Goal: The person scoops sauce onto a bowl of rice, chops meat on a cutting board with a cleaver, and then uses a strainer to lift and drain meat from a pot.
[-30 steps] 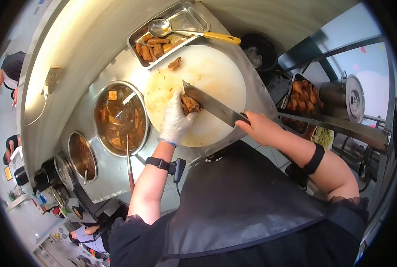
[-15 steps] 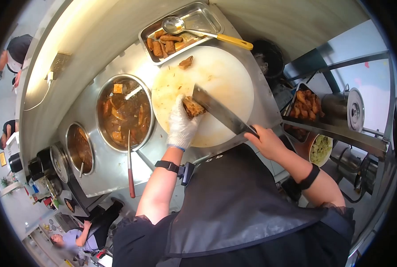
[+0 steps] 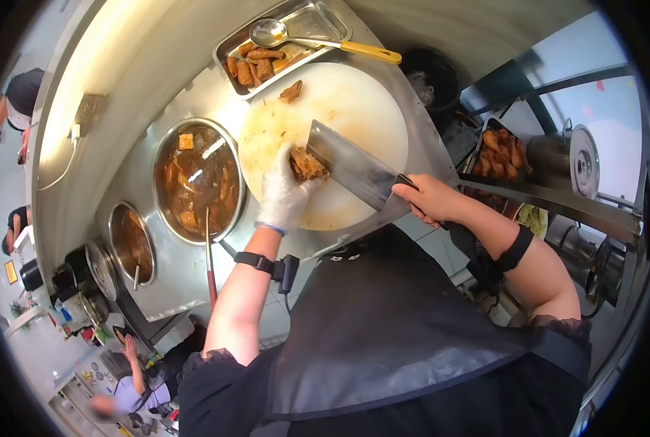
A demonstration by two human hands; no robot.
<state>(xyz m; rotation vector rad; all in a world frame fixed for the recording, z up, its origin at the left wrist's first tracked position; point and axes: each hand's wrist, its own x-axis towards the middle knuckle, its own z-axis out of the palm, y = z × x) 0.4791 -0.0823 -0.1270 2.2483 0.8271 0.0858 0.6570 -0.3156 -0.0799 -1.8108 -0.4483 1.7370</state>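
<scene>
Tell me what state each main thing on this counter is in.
Broad steel cleaver with black handle, held
Chunky brown meat piece, held
Left hand in whitish glove, closed around the meat
Bare right hand, gripping the cleaver
Round white cutting board, stained
Large round steel pot, uncovered, holding brown liquid
Red-handled metal utensil, leaning in that pot
Smaller round steel pot, uncovered
Rectangular steel tray, partly filled
Yellow-handled metal ladle, lying across the tray

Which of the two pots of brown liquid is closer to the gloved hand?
The large pot, beside the board. It sits between the left hand and the small pot, which is farther off.
</scene>
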